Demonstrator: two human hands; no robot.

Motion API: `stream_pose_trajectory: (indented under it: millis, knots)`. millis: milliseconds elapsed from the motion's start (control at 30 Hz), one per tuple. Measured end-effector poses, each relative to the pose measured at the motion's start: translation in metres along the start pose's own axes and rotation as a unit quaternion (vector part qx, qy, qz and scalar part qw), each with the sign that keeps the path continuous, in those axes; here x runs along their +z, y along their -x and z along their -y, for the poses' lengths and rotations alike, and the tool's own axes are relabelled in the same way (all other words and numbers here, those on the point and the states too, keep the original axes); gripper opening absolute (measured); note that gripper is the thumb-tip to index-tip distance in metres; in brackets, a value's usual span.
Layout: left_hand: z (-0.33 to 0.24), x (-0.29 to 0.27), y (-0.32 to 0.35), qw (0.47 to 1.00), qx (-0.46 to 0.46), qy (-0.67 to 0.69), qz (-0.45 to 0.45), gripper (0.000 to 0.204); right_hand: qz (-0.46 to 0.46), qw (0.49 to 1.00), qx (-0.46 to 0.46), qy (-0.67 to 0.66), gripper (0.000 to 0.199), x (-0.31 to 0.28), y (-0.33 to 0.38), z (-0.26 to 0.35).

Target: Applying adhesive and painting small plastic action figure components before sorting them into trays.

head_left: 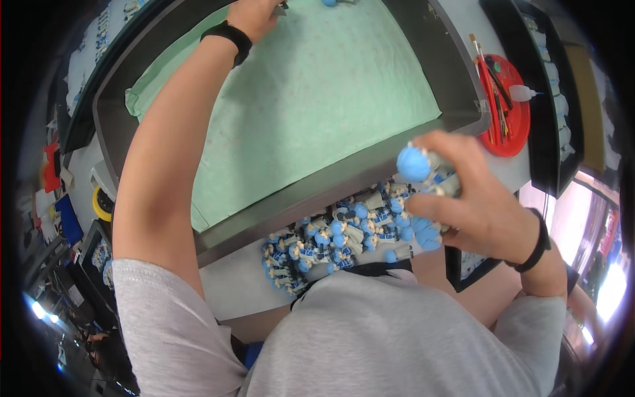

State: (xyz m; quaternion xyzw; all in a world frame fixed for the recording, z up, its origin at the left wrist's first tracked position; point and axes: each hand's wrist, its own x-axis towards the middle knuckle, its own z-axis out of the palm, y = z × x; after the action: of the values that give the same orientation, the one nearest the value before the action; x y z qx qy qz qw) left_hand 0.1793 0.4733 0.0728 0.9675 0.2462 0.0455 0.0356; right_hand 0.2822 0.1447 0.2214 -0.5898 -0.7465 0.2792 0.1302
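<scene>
My right hand, slightly blurred, is curled around several small figurines with light blue heads and pale bodies. It is raised above the near right side of a grey tray lined with pale green cloth. Stretched to the tray's far side, my left hand is partly cut off by the upper edge. Its fingers close on a small dark-ended piece, mostly out of sight. A blue-headed figurine lies on the cloth to its right.
Many similar figurines are heaped between the tray and my body. On the right, a red dish holds brushes and a white squeeze bottle. Beyond it stands a black tray of pale pieces. A yellow roll is at the left.
</scene>
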Motion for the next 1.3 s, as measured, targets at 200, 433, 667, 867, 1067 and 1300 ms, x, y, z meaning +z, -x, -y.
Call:
stream_pose_trajectory:
  millis: [200,433,667,867,1067,1300]
  knots:
    - [-0.072,-0.095,0.078,0.962,0.13,0.22,-0.099,0.036,0.031,0.999,-0.035,0.027,0.052,0.093,0.034,0.017]
    - [-0.172,-0.152,0.233,0.964,0.117,0.232,0.051,0.042,0.016,0.992,0.042,0.116,0.063,0.128,0.047,0.021]
    - [-0.207,-0.08,0.302,0.985,0.1,0.073,0.124,0.035,0.022,0.999,0.005,0.026,0.064,0.049,0.028,0.03]
    - [-0.218,-0.056,0.315,0.99,0.051,0.097,0.093,0.058,-0.187,0.981,-0.005,0.045,0.039,-0.039,-0.075,-0.055]
    - [-0.221,-0.029,0.32,0.99,0.017,0.1,0.096,0.08,-0.117,0.971,0.139,0.154,0.058,-0.037,-0.195,-0.181]
    - [-0.224,-0.02,0.328,0.979,-0.004,0.182,0.088,0.083,-0.105,0.961,0.19,0.172,0.08,0.009,-0.242,-0.235]
